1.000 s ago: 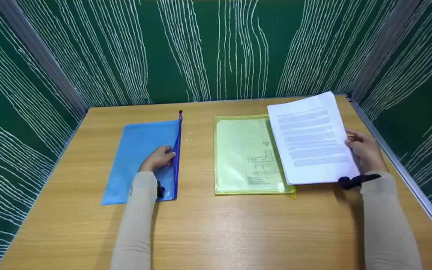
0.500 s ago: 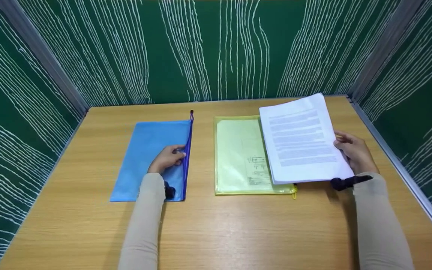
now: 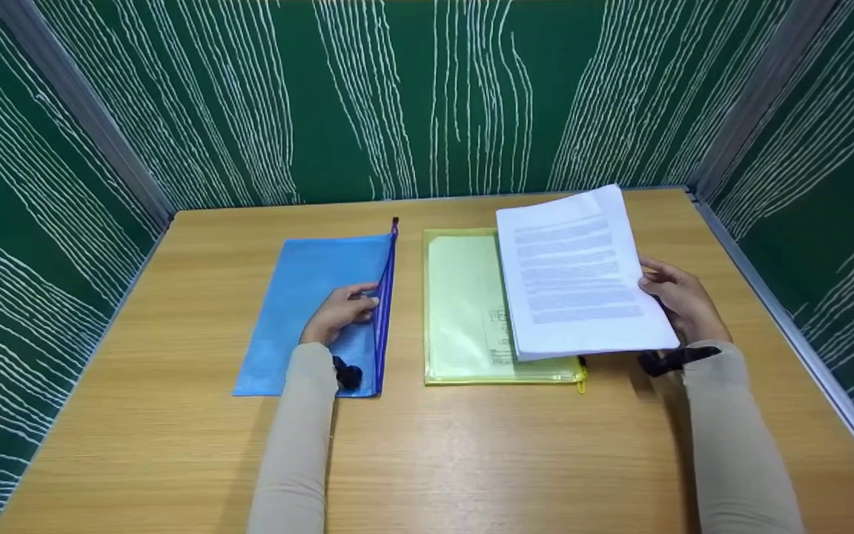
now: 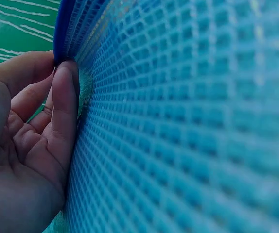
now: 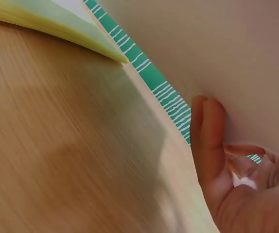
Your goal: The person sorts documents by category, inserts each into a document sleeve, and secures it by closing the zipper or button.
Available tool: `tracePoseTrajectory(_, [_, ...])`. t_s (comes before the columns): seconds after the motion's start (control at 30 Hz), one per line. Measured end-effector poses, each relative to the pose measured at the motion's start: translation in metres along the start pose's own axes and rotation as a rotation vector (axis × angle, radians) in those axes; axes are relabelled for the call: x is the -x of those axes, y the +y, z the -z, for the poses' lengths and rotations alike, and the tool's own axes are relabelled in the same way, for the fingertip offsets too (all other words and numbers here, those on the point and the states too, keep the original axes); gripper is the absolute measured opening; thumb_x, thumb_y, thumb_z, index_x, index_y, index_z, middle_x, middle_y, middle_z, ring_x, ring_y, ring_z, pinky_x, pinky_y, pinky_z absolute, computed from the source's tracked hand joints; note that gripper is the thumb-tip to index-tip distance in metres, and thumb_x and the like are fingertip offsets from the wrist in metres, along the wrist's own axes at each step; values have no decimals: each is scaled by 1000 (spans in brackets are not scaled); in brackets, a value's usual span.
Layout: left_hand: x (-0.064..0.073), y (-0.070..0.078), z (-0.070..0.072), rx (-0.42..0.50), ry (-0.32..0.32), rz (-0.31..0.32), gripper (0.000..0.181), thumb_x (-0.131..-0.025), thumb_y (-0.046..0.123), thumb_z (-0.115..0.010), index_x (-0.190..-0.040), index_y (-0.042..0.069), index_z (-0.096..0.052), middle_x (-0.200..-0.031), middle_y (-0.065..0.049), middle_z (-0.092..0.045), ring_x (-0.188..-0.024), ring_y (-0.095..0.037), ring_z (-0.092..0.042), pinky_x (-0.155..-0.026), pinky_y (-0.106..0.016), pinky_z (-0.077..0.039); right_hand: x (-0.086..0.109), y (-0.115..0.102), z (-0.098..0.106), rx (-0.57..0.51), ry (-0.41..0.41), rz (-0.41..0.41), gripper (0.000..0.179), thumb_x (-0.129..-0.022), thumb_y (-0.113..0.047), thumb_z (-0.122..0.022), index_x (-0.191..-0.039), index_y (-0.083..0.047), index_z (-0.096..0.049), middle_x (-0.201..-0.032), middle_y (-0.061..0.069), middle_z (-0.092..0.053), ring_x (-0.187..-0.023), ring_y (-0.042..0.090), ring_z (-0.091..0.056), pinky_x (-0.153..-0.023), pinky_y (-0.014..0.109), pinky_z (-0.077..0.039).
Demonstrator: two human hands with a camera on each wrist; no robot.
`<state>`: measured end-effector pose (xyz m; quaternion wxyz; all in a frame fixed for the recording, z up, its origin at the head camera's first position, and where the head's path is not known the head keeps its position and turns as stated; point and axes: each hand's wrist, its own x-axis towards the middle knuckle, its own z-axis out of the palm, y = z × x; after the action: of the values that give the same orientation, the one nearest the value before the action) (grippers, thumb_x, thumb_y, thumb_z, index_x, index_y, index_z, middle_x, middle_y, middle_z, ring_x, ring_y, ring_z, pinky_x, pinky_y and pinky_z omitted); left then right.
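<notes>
Green walls marked with wavy white lines (image 3: pixel 471 96) surround a wooden table (image 3: pixel 427 460). Printed sheets (image 3: pixel 571 271), stacked and tilted, are held above the table at right of centre; the right hand (image 3: pixel 683 300) grips their right edge, thumb uppermost. From the head view they cover the right part of a yellow zip pouch (image 3: pixel 460 311) that lies flat, a page with a line drawing visible through it; whether sheets and pouch touch cannot be told. Left of it, apart, lies a blue pouch (image 3: pixel 308 297), its purple-blue zip edge (image 3: pixel 386 319) facing the yellow one. The left hand (image 3: pixel 339 311) pinches this edge between thumb and fingers; mesh texture shows in the left wrist view. Beige sleeves (image 3: pixel 731 437) cover both forearms.
</notes>
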<state>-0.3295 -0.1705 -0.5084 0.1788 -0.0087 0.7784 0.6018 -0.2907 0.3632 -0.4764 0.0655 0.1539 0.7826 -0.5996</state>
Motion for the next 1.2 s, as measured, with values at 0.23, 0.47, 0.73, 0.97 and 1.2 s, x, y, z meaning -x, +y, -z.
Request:
tracePoseTrajectory(0.23, [-1, 1, -1, 53, 17, 2, 48, -94, 14, -60, -141, 13, -50, -95, -2, -60, -78, -8, -59, -73, -21, -52, -1, -1, -10, -151, -42, 29, 58, -93, -11, -61, -147, -17, -41, -91, -16, -59, -82, 0, -55, -71, 15, -49])
tracePoseTrajectory(0.47, [-1, 2, 0, 100, 12, 37, 48, -95, 13, -58, -141, 16, -49, -100, -3, -61, -78, -9, -59, -73, -22, -52, -2, -3, -21, -74, -61, 6, 57, -95, -19, -59, -149, -18, -38, -93, -18, -58, -83, 1, -56, -73, 18, -49])
tracePoseTrajectory(0.73, [-3, 3, -7, 141, -26, 21, 49, -94, 10, -57, -142, 14, -47, -96, -2, -63, -73, -9, -59, -71, -23, -52, -3, -9, -32, -133, -118, 8, 59, -95, -16, -60, -149, -16, -37, -94, -15, -61, -81, 3, -60, -70, 21, -51])
tracePoseTrajectory(0.97, [-3, 3, -8, 170, -23, 28, 49, -95, 11, -57, -142, 16, -47, -92, -2, -62, -71, -10, -58, -71, -25, -52, -2, -13, -41, -213, -187, 9, 58, -95, -10, -59, -149, -15, -37, -86, -13, -66, -73, 4, -64, -63, 22, -53])
tracePoseTrajectory(1.2, [-3, 2, -13, 205, -24, 22, 48, -95, 8, -56, -141, 15, -47, -90, -3, -63, -70, -12, -58, -69, -25, -51, -3, -17, -56, -156, -190, -13, 58, -95, -12, -58, -149, -12, -37, -86, -14, -66, -73, 5, -64, -65, 23, -53])
